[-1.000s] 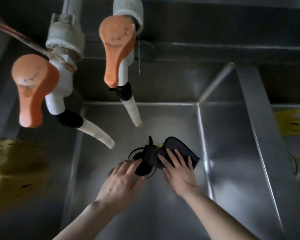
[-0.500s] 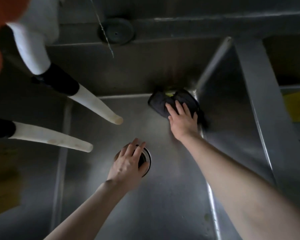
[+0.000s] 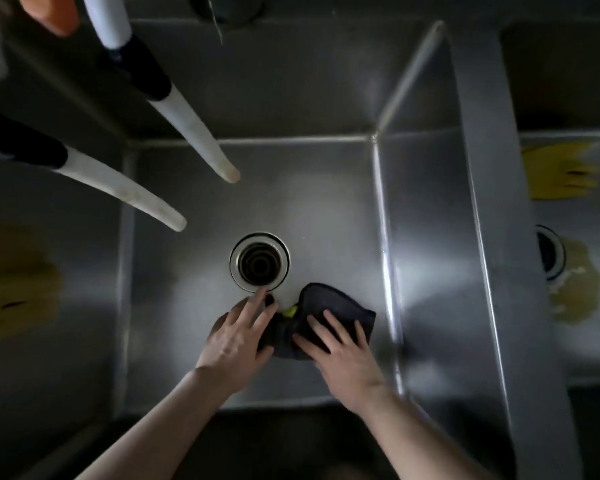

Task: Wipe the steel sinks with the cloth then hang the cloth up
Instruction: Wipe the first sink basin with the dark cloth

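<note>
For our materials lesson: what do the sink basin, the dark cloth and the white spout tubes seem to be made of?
Sink basin: brushed stainless steel, judging by its grey sheen and streaky reflections.
Cloth: soft dark fabric, matte, folded and creased; the weave is not visible.
Spout tubes: probably white plastic or rubber, dull and slightly stained.

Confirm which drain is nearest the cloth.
The drain in the middle sink, just beyond the cloth and the left hand. The other drain sits in the right-hand sink, past the divider.
</note>
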Tool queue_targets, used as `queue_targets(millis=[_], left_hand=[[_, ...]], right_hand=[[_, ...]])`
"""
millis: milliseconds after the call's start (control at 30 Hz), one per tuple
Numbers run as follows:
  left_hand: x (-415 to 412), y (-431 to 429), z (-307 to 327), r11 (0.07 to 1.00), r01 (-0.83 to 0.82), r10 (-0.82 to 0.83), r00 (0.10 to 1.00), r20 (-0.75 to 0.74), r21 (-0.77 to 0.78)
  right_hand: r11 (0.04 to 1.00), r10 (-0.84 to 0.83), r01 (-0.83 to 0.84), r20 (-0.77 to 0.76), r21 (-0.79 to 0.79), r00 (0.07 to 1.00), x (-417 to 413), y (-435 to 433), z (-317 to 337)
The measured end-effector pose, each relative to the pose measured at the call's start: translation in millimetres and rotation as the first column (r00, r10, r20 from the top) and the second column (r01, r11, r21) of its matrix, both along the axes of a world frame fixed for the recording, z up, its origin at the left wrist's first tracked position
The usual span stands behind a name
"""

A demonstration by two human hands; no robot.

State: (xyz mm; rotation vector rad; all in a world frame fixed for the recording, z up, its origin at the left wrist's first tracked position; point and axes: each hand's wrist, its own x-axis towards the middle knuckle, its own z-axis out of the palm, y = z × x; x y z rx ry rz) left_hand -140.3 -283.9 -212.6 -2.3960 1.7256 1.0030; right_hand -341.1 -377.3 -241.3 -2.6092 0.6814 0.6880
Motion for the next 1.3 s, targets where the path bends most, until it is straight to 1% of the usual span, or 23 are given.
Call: queue_targets(millis=[67,133,233,333,500,600,733,800,867,900,1000,1133,1200,1300], left_hand=[[-10,7,-4,0.997,0.075,-0.075,0.997,0.012,0.017],[-21,9,-10,0.989,0.145,-0.146,0.989,0.021,0.014],[-33,-3,-15,0.982,0.183,-0.182,0.983,0.033,-0.038],[-35,-28,-16,0.987,0.143,-0.138,0.988,0.064,-0.076],[-23,-82,-16,0.987,0.061,-0.048,0.995,0.087,-0.15],[-14,-107,-16,0.983,0.041,-0.023,0.995,0.1,-0.18],[-9,-119,-22,0.987,0.049,-0.031,0.993,0.114,-0.155],[-10,-114,-24,0.987,0.051,-0.034,0.993,0.114,-0.155],[-12,-101,-25,0.99,0.047,-0.033,0.994,0.101,-0.136],[-13,-92,-24,0.992,0.047,-0.035,0.995,0.095,-0.119],[-21,-61,-21,0.996,0.072,-0.068,0.995,0.067,-0.048],[-28,-22,-13,0.986,0.157,-0.159,0.987,0.021,0.049],[-28,-6,-8,0.984,0.163,-0.163,0.987,-0.012,0.076],[-24,14,2,0.976,0.176,-0.173,0.984,-0.04,0.127]], right_hand=[[1.0,-0.001,0.002,-0.015,0.015,1.0,-11,6,2],[0.999,-0.018,0.017,0.024,0.033,1.0,-16,3,0],[1.0,-0.03,0.03,0.061,-0.001,0.998,-10,-16,-1],[0.998,-0.049,0.051,0.1,-0.026,0.994,6,-56,-2],[0.978,-0.065,0.075,0.06,-0.196,0.996,54,-144,-3],[0.961,-0.091,0.091,0.012,-0.26,0.996,79,-189,-6],[0.949,-0.119,0.111,-0.009,-0.294,0.993,102,-223,-5],[0.949,-0.101,0.107,0.035,-0.297,0.994,103,-225,-9],[0.951,-0.107,0.136,0.115,-0.278,0.988,98,-221,-9],[0.953,-0.116,0.147,0.127,-0.265,0.985,95,-218,-7],[0.955,-0.127,0.138,0.06,-0.261,0.99,84,-197,0],[0.963,-0.175,0.164,-0.035,-0.216,0.984,64,-151,17],[0.974,-0.163,0.146,-0.086,-0.173,0.983,45,-127,24],[0.993,-0.112,0.104,-0.187,-0.055,0.976,13,-91,37]])
